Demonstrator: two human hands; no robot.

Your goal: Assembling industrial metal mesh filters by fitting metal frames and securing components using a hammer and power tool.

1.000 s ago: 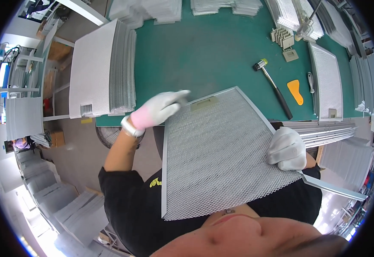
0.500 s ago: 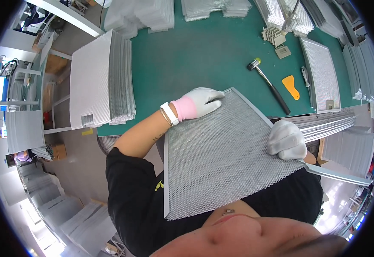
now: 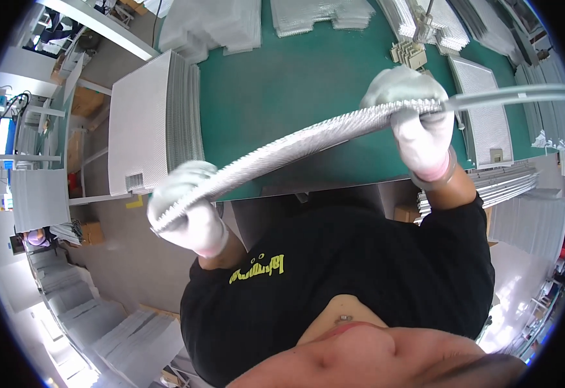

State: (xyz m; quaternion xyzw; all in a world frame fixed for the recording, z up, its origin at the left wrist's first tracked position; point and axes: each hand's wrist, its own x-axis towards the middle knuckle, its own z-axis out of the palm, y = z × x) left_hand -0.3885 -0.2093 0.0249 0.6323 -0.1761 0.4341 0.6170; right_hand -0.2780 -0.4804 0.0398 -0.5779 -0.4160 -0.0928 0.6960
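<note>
A silvery metal mesh filter panel (image 3: 302,143) is held up on edge in front of me, its raw mesh edge facing me and bowed slightly. My left hand (image 3: 189,210), in a white glove, is closed around its lower left end. Gripping the other end, higher up and farther right, is my gloved right hand (image 3: 415,119), thumb on the near side and fingers over the far side. A pale metal frame strip (image 3: 515,96) juts out rightward from the panel's end beside my right hand.
On the green table (image 3: 282,77) stand a stack of mesh panels (image 3: 143,123) at left and clear plastic-like stacks (image 3: 211,26) at the back. Beige corner pieces (image 3: 410,55) sit back right, near a framed filter (image 3: 483,110). Metal strips (image 3: 509,184) lie at the right edge.
The panel has swung up from lying flat before me to standing on edge. My left hand moved down to its left end; my right hand rose, now covering the hammer and orange scraper.
</note>
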